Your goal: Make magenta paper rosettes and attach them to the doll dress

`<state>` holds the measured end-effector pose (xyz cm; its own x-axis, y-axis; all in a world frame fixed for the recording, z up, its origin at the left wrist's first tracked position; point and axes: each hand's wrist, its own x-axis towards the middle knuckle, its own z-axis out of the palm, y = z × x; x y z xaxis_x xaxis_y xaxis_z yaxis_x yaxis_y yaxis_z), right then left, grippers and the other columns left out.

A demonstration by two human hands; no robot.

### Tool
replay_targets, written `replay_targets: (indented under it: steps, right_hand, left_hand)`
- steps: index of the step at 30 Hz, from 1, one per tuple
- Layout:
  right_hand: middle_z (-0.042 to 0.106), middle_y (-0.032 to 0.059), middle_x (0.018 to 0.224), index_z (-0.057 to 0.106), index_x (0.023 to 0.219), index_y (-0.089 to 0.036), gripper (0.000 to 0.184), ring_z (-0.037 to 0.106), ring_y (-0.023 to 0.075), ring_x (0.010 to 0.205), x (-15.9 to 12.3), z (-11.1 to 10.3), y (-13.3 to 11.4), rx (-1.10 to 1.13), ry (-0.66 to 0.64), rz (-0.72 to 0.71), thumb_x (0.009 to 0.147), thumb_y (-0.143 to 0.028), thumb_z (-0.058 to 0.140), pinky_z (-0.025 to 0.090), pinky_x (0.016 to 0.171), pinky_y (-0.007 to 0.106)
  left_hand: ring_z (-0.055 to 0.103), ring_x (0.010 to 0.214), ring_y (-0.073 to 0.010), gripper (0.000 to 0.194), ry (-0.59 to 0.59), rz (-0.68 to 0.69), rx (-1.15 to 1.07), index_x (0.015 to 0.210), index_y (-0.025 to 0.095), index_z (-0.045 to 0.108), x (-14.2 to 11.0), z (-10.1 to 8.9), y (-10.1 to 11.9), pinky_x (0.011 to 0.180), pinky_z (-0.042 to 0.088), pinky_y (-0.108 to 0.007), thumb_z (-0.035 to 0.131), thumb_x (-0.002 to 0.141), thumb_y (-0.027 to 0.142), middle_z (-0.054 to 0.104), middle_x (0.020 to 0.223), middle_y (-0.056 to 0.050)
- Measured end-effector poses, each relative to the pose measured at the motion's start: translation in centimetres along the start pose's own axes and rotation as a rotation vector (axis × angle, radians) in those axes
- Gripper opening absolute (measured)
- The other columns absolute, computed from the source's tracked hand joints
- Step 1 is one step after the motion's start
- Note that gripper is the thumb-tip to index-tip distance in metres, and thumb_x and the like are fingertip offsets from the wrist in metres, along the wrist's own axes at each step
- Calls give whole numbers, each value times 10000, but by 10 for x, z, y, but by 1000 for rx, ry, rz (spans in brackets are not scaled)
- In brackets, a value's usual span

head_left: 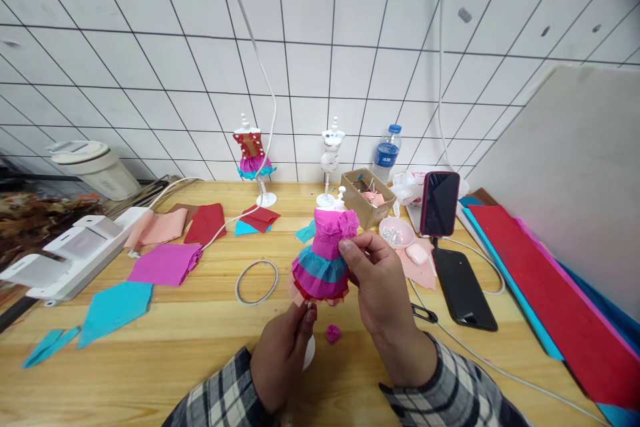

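A miniature dress form [341, 199] wears a crepe-paper dress [323, 273] with a magenta bodice and tiered blue, magenta, red and peach ruffles. My left hand [284, 353] is closed around the form's thin stand below the skirt; part of the white base shows beside it. My right hand [383, 287] pinches at a magenta paper flower [347, 223] on the bodice's right side, thumb and forefinger pressed on its edge. Another ruffled flower [329, 232] sits beside it on the bodice. Under the skirt, a loose magenta paper flower [333, 333] lies on the table [200, 360].
Behind stand a dressed mini form [251, 153] and a bare white one [330, 160]. Cut paper pieces [165, 263] and a tape ring [257, 282] lie left. Rightward are a cardboard box [367, 207], bead bowl [397, 231], phones [463, 287], small snips [424, 313] and paper sheets [550, 280].
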<state>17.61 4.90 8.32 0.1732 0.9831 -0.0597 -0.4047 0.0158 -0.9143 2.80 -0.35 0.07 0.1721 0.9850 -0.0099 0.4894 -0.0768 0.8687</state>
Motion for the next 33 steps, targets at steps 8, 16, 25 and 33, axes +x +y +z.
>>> replay_targets:
  steps: [8,16,25,33]
  right_hand:
    - [650,-1,874,327,1390,-263,765,509,85,571,-5,2,0,18,-102,-55,733,-358,705,434,505,206]
    - [610,-2,875,380,1371,-267,686,549,116,667,-4,0,6,-62,-34,-173,754,-319,674,471,577,228]
    - [512,24,1103,426,1248,-275,541,400,45,570,6,-2,15,-182,27,-285,765,-287,669,406,513,191]
    - [438,49,1133,606,756,-195,74,349,60,578,3,-12,6,-677,153,-836,797,-224,660,395,525,247]
  left_hand:
    - [458,534,-179,287,82,120,199,685,217,514,0,-6,-1,559,255,-284,402,916,345,533,568,-28]
    - [434,529,-158,323,-19,43,32,673,212,494,-3,1,2,538,269,-269,436,918,414,497,565,-12]
    - [280,477,-76,437,-164,-117,-420,758,192,433,-2,16,-1,450,243,-205,392,903,602,346,579,66]
    - [271,467,-69,438,-173,-95,-390,753,187,435,-4,13,-1,435,226,-199,378,914,590,341,576,67]
